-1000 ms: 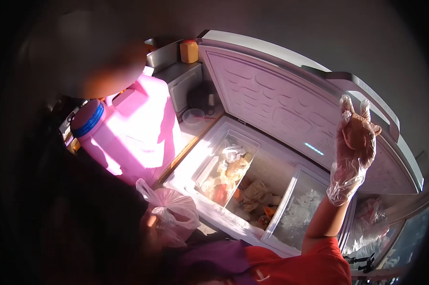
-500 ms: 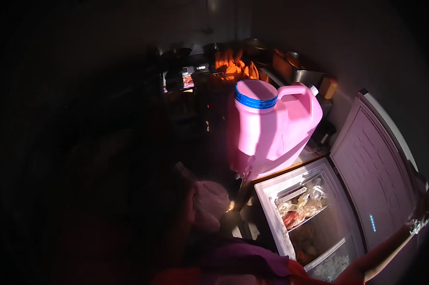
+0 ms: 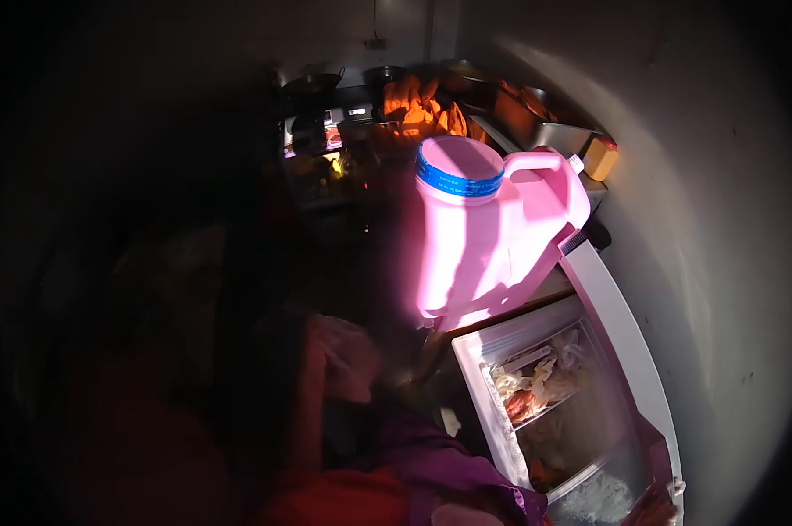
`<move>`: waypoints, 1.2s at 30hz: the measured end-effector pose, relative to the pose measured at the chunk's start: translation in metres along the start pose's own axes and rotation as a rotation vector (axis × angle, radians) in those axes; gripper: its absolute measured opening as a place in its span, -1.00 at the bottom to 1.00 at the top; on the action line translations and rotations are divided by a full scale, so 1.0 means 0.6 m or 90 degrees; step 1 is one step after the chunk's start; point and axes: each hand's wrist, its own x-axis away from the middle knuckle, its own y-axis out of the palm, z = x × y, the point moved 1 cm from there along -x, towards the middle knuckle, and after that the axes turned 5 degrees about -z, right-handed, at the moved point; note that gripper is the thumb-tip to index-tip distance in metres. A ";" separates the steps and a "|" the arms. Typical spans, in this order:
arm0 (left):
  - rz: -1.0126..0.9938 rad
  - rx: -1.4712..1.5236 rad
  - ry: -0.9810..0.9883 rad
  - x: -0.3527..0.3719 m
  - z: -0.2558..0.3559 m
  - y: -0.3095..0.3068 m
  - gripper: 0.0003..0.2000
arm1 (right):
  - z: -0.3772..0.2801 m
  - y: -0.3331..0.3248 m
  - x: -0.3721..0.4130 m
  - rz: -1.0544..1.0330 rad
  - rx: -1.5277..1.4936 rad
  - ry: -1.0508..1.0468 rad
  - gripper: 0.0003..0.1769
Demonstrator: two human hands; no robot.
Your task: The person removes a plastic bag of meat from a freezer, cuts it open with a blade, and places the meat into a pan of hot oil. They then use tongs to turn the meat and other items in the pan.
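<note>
In deep shadow left of centre, my left hand (image 3: 313,344) is dim, with a pale, translucent plastic bag (image 3: 350,359) hanging from it. At the lower right, my right hand (image 3: 657,507) grips the outer edge of a white freezer lid (image 3: 620,324), fingertips showing at the rim. The lid stands partly lowered over an open chest freezer (image 3: 475,359). Bagged food (image 3: 523,403), some of it reddish, lies in the freezer's upper compartment, and frosty contents (image 3: 598,498) show near its lower end.
A large pink jug (image 3: 466,237) with a blue-banded cap stands behind the freezer. Beyond it are orange cloth (image 3: 418,110), dark pans (image 3: 313,83), a metal container (image 3: 563,136) and a yellow container (image 3: 600,159). A wall rises on the right.
The freezer lid has swung inward and down toward the opening, with my right hand moving left along with it. My left hand and the bag have shifted slightly left and up into shadow.
</note>
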 end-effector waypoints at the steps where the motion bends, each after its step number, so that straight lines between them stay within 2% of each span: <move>1: -0.008 -0.003 -0.004 -0.018 0.001 0.004 -0.77 | 0.003 0.010 -0.001 -0.018 -0.009 0.026 -0.67; 5: -0.036 -0.015 -0.028 -0.100 0.007 0.008 -0.77 | -0.008 0.043 -0.035 -0.027 -0.024 0.091 -0.68; 15: -0.075 -0.030 -0.081 -0.302 0.061 0.036 -0.79 | -0.140 0.112 -0.134 0.003 -0.047 0.145 -0.69; 25: -0.069 -0.041 -0.052 -0.383 0.103 0.065 -0.81 | -0.177 0.133 -0.247 -0.103 -0.041 0.118 -0.71; 32: -0.054 -0.041 -0.056 -0.475 0.171 0.002 -0.82 | -0.275 0.243 -0.370 -0.185 0.002 0.114 -0.72; 36: -0.059 -0.060 -0.065 -0.561 0.228 -0.077 -0.82 | -0.362 0.361 -0.461 -0.201 0.013 0.117 -0.73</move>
